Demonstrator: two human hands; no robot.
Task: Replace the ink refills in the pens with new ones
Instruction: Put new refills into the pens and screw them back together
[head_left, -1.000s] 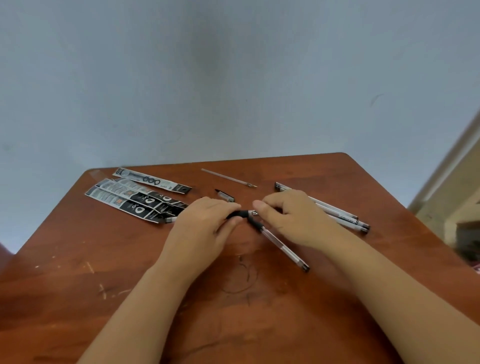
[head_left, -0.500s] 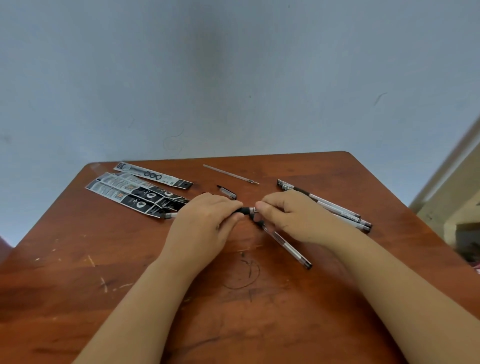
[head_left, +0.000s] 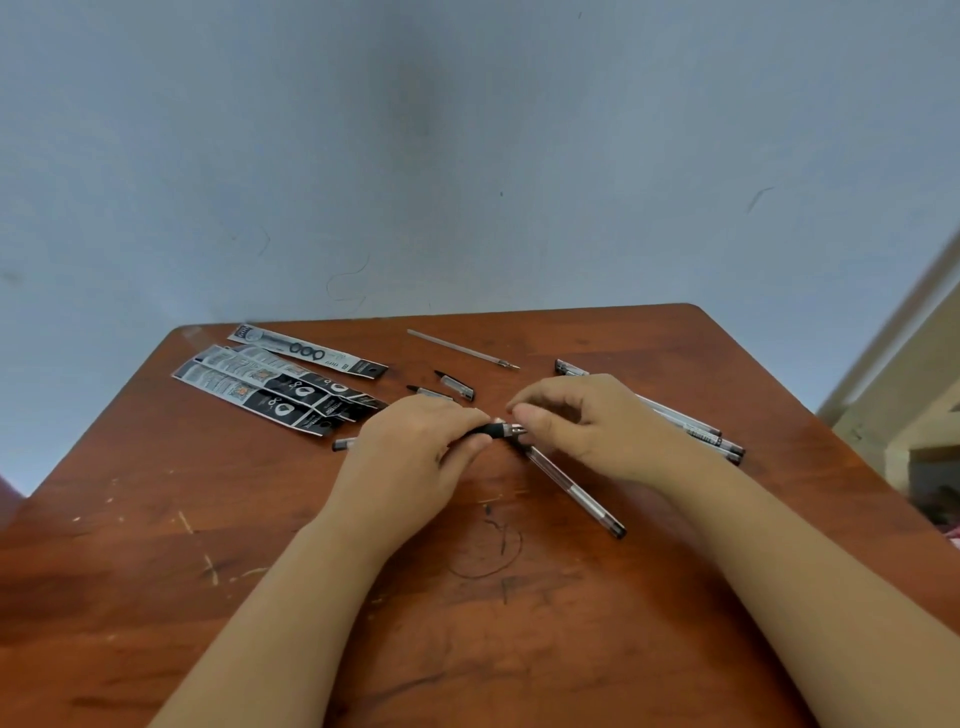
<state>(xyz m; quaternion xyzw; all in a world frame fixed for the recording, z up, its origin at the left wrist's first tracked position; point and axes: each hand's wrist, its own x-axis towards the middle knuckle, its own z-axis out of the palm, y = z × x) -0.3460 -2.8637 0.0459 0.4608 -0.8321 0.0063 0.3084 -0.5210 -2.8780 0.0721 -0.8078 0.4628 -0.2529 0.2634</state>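
At the middle of a scuffed wooden tabletop (head_left: 260, 545), the left hand (head_left: 415, 457) grips a pen (head_left: 493, 430) by its black grip while the right hand (head_left: 587, 421) pinches its metal tip. Refill packets (head_left: 270, 384) lie left of the pen, a bare refill (head_left: 462, 349) beyond it.
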